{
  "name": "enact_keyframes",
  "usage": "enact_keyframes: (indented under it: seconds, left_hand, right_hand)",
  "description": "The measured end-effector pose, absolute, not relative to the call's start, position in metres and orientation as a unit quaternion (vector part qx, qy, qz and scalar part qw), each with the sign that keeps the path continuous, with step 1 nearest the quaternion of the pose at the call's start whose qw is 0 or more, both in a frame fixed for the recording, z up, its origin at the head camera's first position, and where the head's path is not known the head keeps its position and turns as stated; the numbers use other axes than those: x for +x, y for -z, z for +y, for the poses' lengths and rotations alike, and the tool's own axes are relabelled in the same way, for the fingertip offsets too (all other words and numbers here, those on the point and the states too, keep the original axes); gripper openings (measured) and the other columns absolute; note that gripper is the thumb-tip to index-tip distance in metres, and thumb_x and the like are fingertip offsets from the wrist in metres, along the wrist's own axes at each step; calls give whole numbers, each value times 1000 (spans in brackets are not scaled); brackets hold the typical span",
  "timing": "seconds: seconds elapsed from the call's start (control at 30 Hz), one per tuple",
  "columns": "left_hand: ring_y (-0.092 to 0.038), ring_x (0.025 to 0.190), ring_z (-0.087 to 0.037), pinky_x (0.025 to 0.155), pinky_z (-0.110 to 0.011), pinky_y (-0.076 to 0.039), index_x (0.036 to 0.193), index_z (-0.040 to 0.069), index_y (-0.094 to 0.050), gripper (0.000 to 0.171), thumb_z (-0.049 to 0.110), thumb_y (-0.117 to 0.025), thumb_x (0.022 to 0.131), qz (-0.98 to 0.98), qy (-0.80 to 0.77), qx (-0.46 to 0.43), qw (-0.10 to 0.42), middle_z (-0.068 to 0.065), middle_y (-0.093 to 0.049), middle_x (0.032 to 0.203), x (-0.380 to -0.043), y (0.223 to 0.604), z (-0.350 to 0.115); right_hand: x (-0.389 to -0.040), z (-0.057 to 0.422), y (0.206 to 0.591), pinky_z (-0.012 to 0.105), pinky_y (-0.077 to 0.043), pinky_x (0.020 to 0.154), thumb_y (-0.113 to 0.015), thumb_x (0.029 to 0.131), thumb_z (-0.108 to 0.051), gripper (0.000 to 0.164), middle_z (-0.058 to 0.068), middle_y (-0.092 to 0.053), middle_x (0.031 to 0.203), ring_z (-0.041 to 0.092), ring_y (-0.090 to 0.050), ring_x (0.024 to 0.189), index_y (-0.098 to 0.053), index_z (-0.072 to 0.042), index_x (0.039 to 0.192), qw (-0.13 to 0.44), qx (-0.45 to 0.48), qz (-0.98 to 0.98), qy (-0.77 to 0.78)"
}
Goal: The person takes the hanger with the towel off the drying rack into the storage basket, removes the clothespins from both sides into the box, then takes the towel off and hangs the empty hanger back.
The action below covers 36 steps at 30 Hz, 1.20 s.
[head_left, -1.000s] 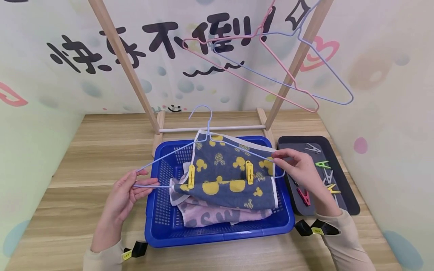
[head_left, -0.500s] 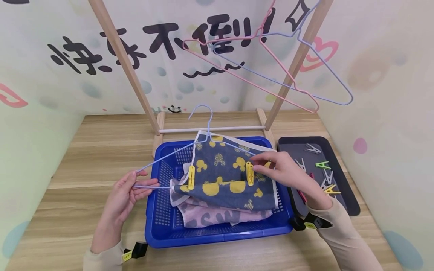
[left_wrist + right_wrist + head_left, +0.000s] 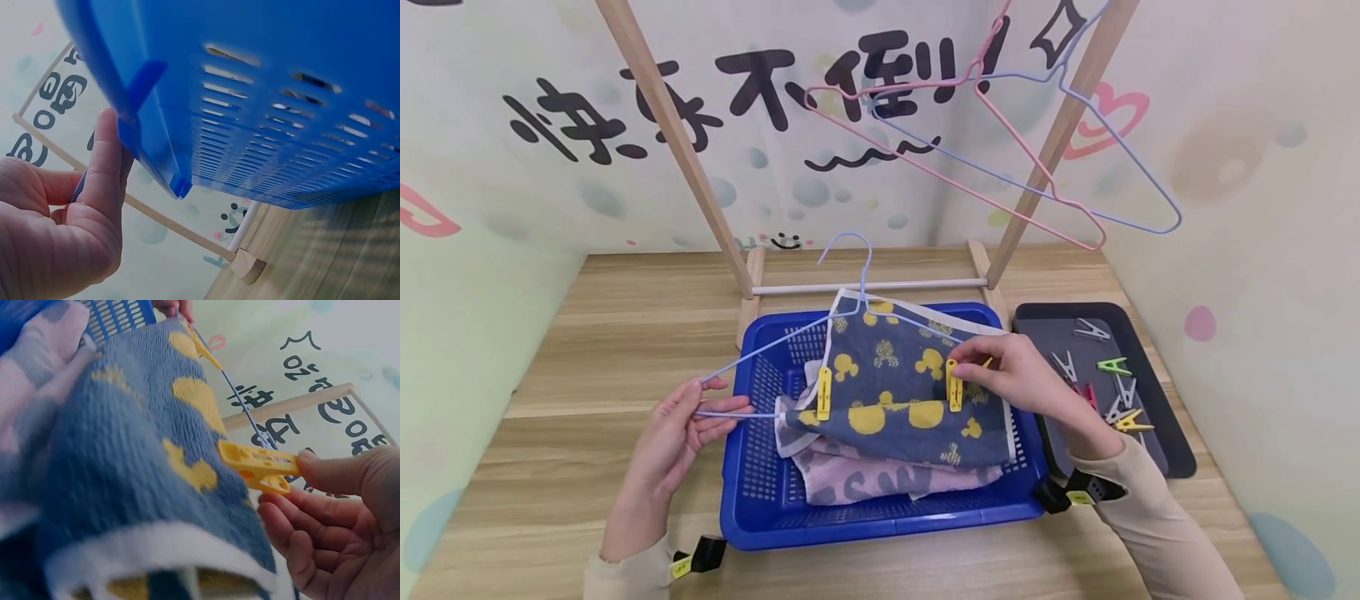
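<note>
My left hand (image 3: 673, 437) holds the left end of a light blue wire hanger (image 3: 869, 252), fingers curled by its lower bar. Over that bar is folded a dark blue towel (image 3: 895, 433) with yellow mouse-head shapes and a white edge. Two yellow clothespins grip it: a left clothespin (image 3: 823, 393) and a right clothespin (image 3: 955, 393). My right hand (image 3: 1018, 371) pinches the right clothespin's handles between thumb and fingers, plain in the right wrist view, where the clothespin (image 3: 250, 456) bites the towel's fold. A pink and grey towel (image 3: 902, 482) lies beneath.
Under the towels stands a blue perforated basket (image 3: 887, 527). To its right, a dark tray (image 3: 1183, 458) holds several clothespins in white, green, red and yellow. Behind rises a wooden rack (image 3: 677, 133), with a pink hanger (image 3: 925, 187) and a blue hanger (image 3: 1138, 158) hanging above.
My right hand has left the hanger's right end and moved left to the right clothespin, which it now pinches. My left hand has stayed put on the hanger.
</note>
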<state>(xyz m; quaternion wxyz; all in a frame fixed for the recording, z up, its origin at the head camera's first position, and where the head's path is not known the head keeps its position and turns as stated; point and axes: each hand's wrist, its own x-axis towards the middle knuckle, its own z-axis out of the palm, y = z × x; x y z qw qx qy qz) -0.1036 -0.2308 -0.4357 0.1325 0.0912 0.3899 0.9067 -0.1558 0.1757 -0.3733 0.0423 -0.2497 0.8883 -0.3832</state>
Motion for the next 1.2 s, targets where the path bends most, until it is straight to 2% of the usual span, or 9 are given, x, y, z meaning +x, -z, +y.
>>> enact_keyframes:
  seconds: [0.4,0.6,0.9,0.97,1.1,1.17,1.2]
  left_hand:
    - [-67,93,-30,77,-30,-54,108,-3,-57,37,16,-26,104,377,-912,99,131,-23,-67,99,-104,438,-231]
    - [-67,93,-30,77,-30,-54,108,-3,-57,37,16,-26,104,369,-914,98,134,-24,-67,100,-104,439,-231]
    - [-67,92,-29,76,-29,-55,108,-2,-57,36,16,-27,104,375,-913,96,130,-23,-68,99,-104,440,-231]
    - [-67,92,-29,76,-29,-55,108,-2,-57,36,16,-27,104,377,-912,96,129,-23,-68,98,-104,440,-231]
    - [-67,92,-29,76,-29,-55,108,-2,-57,36,16,-27,104,377,-912,99,130,-23,-68,99,-105,440,-230]
    - [-67,92,-29,76,-29,-55,108,-3,-57,37,16,-26,104,376,-912,102,131,-23,-68,99,-105,440,-230]
    - [-67,92,-29,76,-29,-55,108,-3,-57,37,16,-26,104,376,-912,102,131,-23,-68,99,-105,440,-230]
  right_hand:
    - [-154,177,377,20,-45,51,-68,86,-6,9,7,-66,78,15,-54,60,-70,1,92,-11,-191,869,456]
    - [-157,190,373,20,-53,61,-62,89,-2,11,11,-65,81,21,-61,67,-66,7,96,-31,-169,845,507]
    - [-174,235,370,14,-52,65,-59,93,-8,25,-14,-64,81,3,-61,69,-60,14,105,-79,-98,838,532]
    - [-179,246,373,14,-52,65,-61,91,-8,22,-13,-65,80,3,-62,68,-63,11,102,-77,-75,821,561]
    - [-188,264,384,14,-53,61,-66,88,-7,4,-8,-67,77,4,-63,66,-69,-9,90,-59,-25,765,641]
    - [-192,271,391,14,-53,60,-67,86,-6,10,-7,-68,76,5,-64,66,-70,-15,85,-55,-2,744,666]
    - [-193,274,393,14,-53,59,-68,86,-7,7,-9,-68,75,4,-64,65,-70,-14,86,-58,8,749,660]
